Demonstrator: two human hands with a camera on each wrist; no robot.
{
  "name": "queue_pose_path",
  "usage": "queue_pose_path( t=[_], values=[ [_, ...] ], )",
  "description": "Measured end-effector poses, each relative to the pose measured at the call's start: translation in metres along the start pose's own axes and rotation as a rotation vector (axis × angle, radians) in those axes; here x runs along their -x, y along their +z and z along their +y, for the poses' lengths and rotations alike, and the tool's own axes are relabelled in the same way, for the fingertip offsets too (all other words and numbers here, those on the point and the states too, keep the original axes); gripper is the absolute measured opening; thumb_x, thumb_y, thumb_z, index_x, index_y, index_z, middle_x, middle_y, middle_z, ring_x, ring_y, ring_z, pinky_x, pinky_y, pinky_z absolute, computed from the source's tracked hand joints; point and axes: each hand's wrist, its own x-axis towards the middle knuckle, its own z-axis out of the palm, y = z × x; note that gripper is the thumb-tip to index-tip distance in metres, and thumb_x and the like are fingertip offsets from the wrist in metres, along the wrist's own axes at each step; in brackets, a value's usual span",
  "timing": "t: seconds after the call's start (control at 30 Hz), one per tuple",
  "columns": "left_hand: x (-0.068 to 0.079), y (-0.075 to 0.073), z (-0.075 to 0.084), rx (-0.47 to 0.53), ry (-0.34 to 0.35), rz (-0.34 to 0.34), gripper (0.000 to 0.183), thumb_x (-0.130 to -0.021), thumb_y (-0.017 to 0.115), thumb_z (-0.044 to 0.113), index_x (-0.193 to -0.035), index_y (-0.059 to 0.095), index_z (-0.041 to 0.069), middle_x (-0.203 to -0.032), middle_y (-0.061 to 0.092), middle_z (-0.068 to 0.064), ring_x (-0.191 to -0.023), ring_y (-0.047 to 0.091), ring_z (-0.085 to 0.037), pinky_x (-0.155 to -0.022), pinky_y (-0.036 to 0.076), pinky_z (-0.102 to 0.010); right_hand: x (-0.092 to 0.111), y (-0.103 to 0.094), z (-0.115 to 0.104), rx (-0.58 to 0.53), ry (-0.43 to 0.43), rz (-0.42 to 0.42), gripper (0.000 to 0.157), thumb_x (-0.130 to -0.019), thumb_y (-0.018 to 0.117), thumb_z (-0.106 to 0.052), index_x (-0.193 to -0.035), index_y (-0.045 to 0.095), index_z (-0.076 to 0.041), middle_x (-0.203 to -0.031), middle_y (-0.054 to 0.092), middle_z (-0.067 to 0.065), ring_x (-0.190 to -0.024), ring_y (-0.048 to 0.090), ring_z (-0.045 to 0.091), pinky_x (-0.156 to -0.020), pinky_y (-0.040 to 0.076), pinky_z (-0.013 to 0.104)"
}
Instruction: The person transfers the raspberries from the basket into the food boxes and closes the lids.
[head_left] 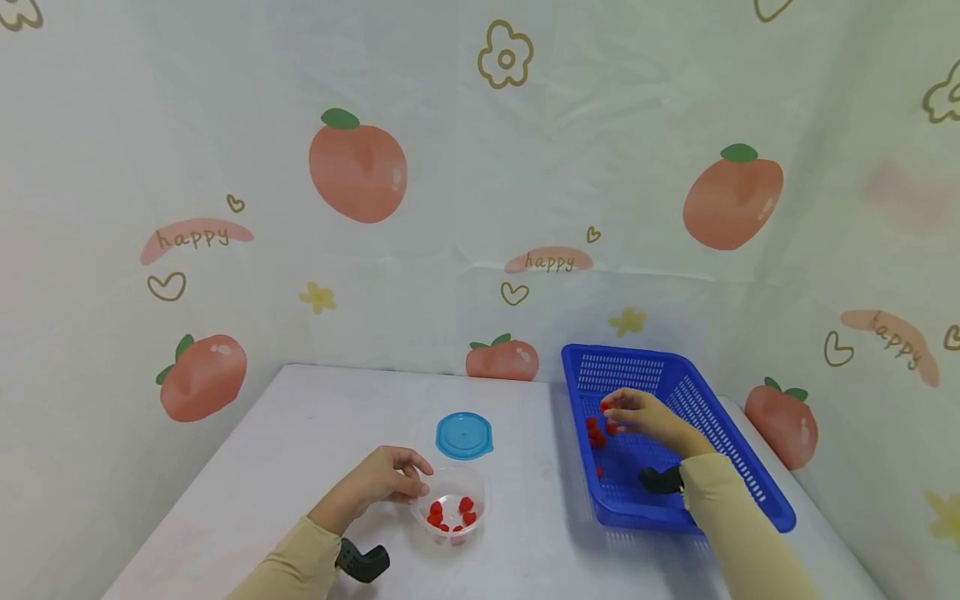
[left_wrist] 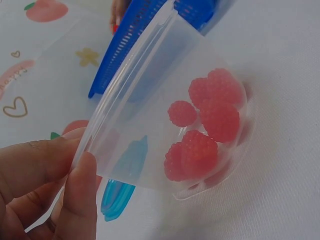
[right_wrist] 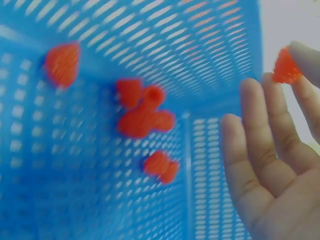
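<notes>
Left hand (head_left: 381,479) pinches bowl (head_left: 454,478) of 6 raspberries (head_left: 467,504); right hand (head_left: 647,415), 1 raspberry (right_wrist: 286,67) over basket (head_left: 637,514) of more.

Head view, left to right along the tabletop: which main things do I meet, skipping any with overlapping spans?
Left hand → clear bowl → blue basket.
</notes>
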Motion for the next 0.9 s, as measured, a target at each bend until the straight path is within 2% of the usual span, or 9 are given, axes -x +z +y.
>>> queue_pose_path(
  t=[0.13,0.27,0.4,0.6,0.77,0.9],
  values=[
    [0.0,0.0,0.0,-0.002,0.0,-0.003,0.027,-0.077,0.08,0.01,-0.1,0.068,0.002,-0.076,0.058,-0.005,-0.063,0.059,-0.015,-0.064,0.058,-0.026,0.003,0.001,-0.009,-0.042,-0.048,0.079,0.043,-0.095,0.062,-0.021,-0.124,0.049,0.007,-0.112,0.059,0.01,-0.102,0.062,0.023,-0.09,0.055,0.035],
    [0.0,0.0,0.001,-0.005,-0.004,-0.003,0.027,-0.078,0.08,0.009,-0.1,0.068,0.002,-0.076,0.057,-0.005,-0.062,0.059,-0.015,-0.064,0.058,-0.026,0.006,0.009,-0.024,-0.097,-0.131,0.103,0.041,-0.096,0.06,-0.017,-0.125,0.047,0.009,-0.109,0.058,-0.001,-0.097,0.062,0.006,-0.085,0.054,0.022],
    [0.002,0.0,0.001,-0.008,-0.004,0.0,0.027,-0.078,0.079,0.008,-0.101,0.067,0.001,-0.076,0.056,-0.005,-0.062,0.058,-0.015,-0.063,0.058,-0.027,0.008,0.023,-0.04,-0.169,-0.217,0.099,0.035,-0.098,0.057,-0.013,-0.123,0.048,0.009,-0.106,0.06,-0.004,-0.098,0.063,0.009,-0.086,0.054,0.022],
    [0.001,0.0,0.0,-0.002,0.004,-0.001,0.027,-0.078,0.08,0.009,-0.1,0.068,0.002,-0.077,0.056,-0.005,-0.062,0.059,-0.015,-0.064,0.058,-0.027,0.012,0.048,-0.061,-0.254,-0.309,0.046,0.018,-0.097,0.057,-0.009,-0.115,0.055,-0.007,-0.103,0.06,-0.004,-0.096,0.064,0.013,-0.086,0.055,0.024],
    [-0.001,0.0,-0.001,-0.004,0.002,0.002,0.027,-0.077,0.08,0.011,-0.099,0.068,0.003,-0.077,0.056,-0.005,-0.062,0.059,-0.015,-0.064,0.058,-0.026,0.018,0.071,-0.071,-0.279,-0.326,0.013,0.016,-0.096,0.059,-0.008,-0.112,0.058,-0.012,-0.102,0.06,-0.001,-0.093,0.064,0.009,-0.087,0.055,0.025],
    [0.0,-0.001,-0.001,0.0,0.004,-0.002,0.027,-0.077,0.08,0.011,-0.1,0.068,0.002,-0.077,0.056,-0.005,-0.062,0.059,-0.014,-0.064,0.058,-0.026,0.02,0.089,-0.076,-0.286,-0.326,-0.012,0.019,-0.095,0.06,-0.01,-0.113,0.056,-0.007,-0.104,0.06,0.002,-0.094,0.064,0.011,-0.088,0.054,0.025]
  ],
)
